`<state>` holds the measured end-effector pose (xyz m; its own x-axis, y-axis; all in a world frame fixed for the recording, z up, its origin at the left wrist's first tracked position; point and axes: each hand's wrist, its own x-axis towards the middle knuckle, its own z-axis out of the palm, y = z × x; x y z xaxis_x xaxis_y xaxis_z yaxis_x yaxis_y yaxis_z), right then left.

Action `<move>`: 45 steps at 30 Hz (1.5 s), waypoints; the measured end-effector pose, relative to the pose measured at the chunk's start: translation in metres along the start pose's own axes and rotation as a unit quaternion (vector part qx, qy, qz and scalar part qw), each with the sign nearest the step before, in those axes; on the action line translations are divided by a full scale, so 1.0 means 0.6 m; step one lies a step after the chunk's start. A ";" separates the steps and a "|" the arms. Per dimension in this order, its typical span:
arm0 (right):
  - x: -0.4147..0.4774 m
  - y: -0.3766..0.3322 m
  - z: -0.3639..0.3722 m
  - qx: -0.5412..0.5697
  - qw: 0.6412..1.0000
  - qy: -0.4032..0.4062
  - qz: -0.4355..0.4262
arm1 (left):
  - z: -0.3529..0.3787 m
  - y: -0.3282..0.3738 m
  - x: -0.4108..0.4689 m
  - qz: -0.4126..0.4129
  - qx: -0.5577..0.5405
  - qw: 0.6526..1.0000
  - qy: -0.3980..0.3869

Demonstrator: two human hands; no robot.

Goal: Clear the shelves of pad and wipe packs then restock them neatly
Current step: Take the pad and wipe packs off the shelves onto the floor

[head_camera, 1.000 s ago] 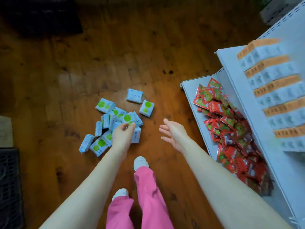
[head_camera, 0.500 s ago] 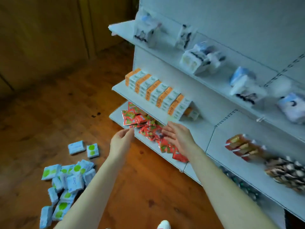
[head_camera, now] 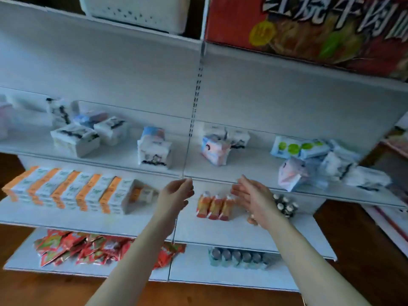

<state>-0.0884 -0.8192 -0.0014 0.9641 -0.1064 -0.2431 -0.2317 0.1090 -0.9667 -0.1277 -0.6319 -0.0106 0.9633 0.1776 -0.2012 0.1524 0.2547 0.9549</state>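
White shelving fills the view. On its upper shelf (head_camera: 220, 173) lie scattered pad and wipe packs: white packs (head_camera: 75, 140) at the left, one upright pack (head_camera: 154, 150) near the middle, a pink-and-white pack (head_camera: 214, 150), blue packs with green dots (head_camera: 298, 149) and a heap of pale packs (head_camera: 331, 171) at the right. My left hand (head_camera: 175, 195) and my right hand (head_camera: 254, 195) are raised side by side just below that shelf's front edge. Both hold nothing, with fingers relaxed.
The shelf below carries a row of orange-and-white boxes (head_camera: 66, 188) and three orange packets (head_camera: 215, 206). Red sachets (head_camera: 84, 246) and small bottles (head_camera: 238, 257) lie on the bottom shelf. A red printed carton (head_camera: 309, 25) and a white basket (head_camera: 136, 9) sit on top. Wooden floor lies below.
The view has swung from the blue packs on the floor up to the shelving. Both empty hands have risen from floor level to the upper shelf's edge.
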 end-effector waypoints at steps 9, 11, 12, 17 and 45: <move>0.107 -0.006 -0.178 0.049 0.995 0.089 0.018 | 0.216 -0.006 0.097 -0.012 0.081 0.988 -0.130; 0.131 -0.019 -0.208 0.058 0.992 0.115 0.005 | 0.258 -0.008 0.127 -0.011 0.084 0.984 -0.154; 0.142 -0.024 -0.224 0.064 0.990 0.129 -0.005 | 0.279 -0.009 0.143 -0.010 0.088 0.982 -0.164; 0.193 -0.043 -0.335 0.038 0.976 0.211 -0.039 | 0.396 -0.008 0.205 -0.010 0.105 0.970 -0.218; 0.438 -0.104 -0.583 -0.141 0.986 0.080 0.032 | 0.739 -0.063 0.305 0.046 0.123 0.990 -0.054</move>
<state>0.1344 -1.1994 -0.0332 0.9190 -0.2644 -0.2926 -0.3402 -0.1565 -0.9272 0.1407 -1.0303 0.0130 0.9917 0.0830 -0.0986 0.0988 0.0013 0.9951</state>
